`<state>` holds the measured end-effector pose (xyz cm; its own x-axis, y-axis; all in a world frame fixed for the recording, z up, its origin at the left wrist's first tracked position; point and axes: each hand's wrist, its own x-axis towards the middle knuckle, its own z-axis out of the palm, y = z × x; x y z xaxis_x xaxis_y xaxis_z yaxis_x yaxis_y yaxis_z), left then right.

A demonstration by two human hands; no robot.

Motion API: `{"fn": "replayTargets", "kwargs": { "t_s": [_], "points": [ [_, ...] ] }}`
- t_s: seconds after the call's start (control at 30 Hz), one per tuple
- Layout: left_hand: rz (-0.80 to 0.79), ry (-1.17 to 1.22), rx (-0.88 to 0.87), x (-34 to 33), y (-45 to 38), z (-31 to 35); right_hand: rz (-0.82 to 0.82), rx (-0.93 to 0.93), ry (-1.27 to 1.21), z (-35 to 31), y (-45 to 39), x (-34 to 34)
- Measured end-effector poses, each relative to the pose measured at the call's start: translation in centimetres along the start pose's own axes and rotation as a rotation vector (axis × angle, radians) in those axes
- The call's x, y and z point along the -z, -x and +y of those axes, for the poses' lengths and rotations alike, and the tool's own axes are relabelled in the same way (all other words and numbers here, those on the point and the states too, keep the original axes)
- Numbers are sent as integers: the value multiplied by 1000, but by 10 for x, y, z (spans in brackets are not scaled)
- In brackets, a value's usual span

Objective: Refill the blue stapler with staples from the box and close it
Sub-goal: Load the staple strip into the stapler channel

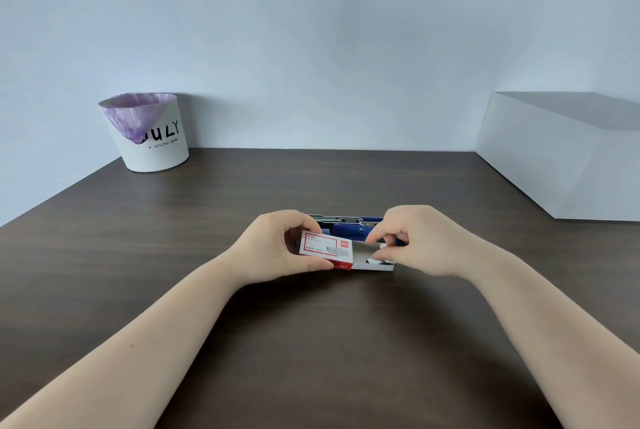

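A small white and red staple box [327,247] is held just above the dark table, with my left hand [277,248] gripping its sleeve from the left. Its inner tray [372,260] is slid out to the right. My right hand [414,241] has its fingertips pinched at the tray's right end, where a few staples show. Right behind the box lies the blue stapler [349,227], opened, with its metal staple channel visible along the far side. Both hands partly hide the stapler.
A white bin [152,137] with a purple liner stands at the back left against the wall. A large white box [561,158] sits at the back right. The dark wooden table [311,342] stretches around my arms.
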<state>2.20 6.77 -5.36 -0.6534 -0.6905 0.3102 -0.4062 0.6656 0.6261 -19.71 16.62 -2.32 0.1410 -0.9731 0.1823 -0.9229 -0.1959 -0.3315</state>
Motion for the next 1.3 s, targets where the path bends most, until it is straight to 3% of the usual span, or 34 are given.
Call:
{"fn": "replayTargets", "kwargs": {
  "t_s": [0.2,0.33,0.67,0.83,1.3],
  "points": [
    [-17,-21,-16,-1,-2,0,-176,44,209,-6,-6,-1],
    [-22,-49,-16,-2,-2,0,-191,28,233,-7,-11,-5],
    [-42,-68,-21,0,0,2,120,-105,-183,2,1,4],
    [-53,-108,-23,0,-1,4,-5,-317,-320,13,16,4],
    [-57,-147,23,1,-1,1,48,-338,-655,11,12,-4]
  ]
}}
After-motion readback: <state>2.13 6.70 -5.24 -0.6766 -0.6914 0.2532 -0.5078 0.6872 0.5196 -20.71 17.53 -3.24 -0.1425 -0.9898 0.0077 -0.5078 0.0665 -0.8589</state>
